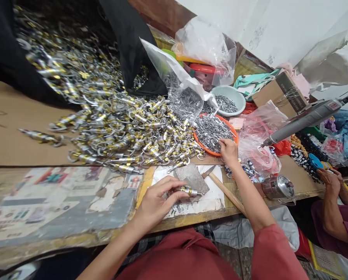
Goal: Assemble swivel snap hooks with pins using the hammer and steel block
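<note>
My left hand (pixel 156 202) pinches a small silver and gold metal clasp (pixel 188 191) and holds it on a flat grey stone block (pixel 193 178) near the table's front edge. My right hand (pixel 229 151) reaches into an orange-rimmed dish (pixel 199 143) full of small silver metal pieces, fingers curled together over them; what they grip is hidden. A tool with a wooden handle (pixel 225 191) lies beside the stone, under my right forearm.
A big heap of silver and gold clasps (pixel 109 116) spills from a black bag across the cardboard. Behind the dish are a pale bowl (pixel 229 100) of metal bits and plastic bags (pixel 204 50). Another person's hand (pixel 330 179) rests at the right, near a small metal kettle (pixel 279 188).
</note>
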The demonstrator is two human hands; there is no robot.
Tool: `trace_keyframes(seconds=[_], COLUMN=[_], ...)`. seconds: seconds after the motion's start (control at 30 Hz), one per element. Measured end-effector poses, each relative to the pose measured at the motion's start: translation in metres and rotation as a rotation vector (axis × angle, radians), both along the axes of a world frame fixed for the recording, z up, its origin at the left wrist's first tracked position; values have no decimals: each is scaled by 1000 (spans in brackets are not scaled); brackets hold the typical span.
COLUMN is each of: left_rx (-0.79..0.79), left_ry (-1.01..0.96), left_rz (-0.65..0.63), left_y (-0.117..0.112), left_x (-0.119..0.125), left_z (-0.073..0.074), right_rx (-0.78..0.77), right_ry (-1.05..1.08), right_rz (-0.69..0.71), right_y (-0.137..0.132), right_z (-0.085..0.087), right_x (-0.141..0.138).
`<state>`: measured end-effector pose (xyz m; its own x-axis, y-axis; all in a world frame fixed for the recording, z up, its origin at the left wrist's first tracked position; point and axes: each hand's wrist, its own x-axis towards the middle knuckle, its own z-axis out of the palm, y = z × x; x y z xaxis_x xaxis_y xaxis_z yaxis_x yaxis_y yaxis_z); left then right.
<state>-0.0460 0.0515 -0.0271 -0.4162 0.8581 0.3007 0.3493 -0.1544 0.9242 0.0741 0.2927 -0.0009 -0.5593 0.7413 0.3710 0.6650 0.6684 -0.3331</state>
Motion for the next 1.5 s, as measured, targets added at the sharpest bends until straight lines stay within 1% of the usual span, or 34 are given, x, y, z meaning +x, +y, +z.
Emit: trace_keyframes(seconds=[0.03, 0.1, 0.17, 0.2, 0.27, 0.3, 0.37, 0.53, 0.6, 0.67, 0.73, 0.77, 0.8, 0.87, 0.97, 1.07, 1.13, 1.37, 1.5], left_rx=[1, 1, 5, 14, 46, 63, 98, 173, 186, 148, 65, 24, -9, -55, -93, -103, -94, -82, 4], left_ry=[10, 31, 60, 80, 131, 158, 200, 210, 163, 54, -103, -176, -235, -287, -251, -166, -119, -64, 38], left_rz=[11, 41, 60, 59, 42, 30, 11, -11, -15, 25, 79, 92, 96, 80, 30, -19, -27, -20, -49], left_y=[-1, -2, -4, -4, -5, -6, -6, -8, -9, -10, -11, -11, -11, -11, -11, -11, -11, -12, -14], left_x=[1, 3, 4, 4, 3, 3, 1, 0, 0, 0, 0, 0, 0, 0, -2, -4, -5, -2, -4], left_z=[0, 1, 1, 1, 2, 3, 5, 9, 11, 14, 18, 21, 23, 28, 36, 41, 43, 37, 38], right_rx=[-11, -45, -69, -37, 62, 110, 173, 195, 171, 106, 46, 49, 83, 203, 337, 393, 418, 462, 397], right_ry=[14, 26, -25, -83, -207, -257, -316, -347, -308, -204, -72, -8, 48, 130, 152, 153, 163, 147, 165], right_rz=[24, 157, 403, 500, 612, 640, 681, 722, 734, 738, 748, 762, 786, 852, 929, 945, 941, 1009, 994], right_y=[-9, -35, -70, -87, -116, -127, -140, -144, -145, -147, -148, -148, -148, -146, -142, -140, -140, -140, -139], right_z=[3, 12, 23, 28, 37, 40, 44, 50, 53, 52, 47, 42, 37, 28, 23, 27, 30, 34, 30], right_x=[0, 3, 8, 11, 16, 18, 20, 19, 20, 23, 27, 29, 31, 34, 34, 32, 31, 33, 33])
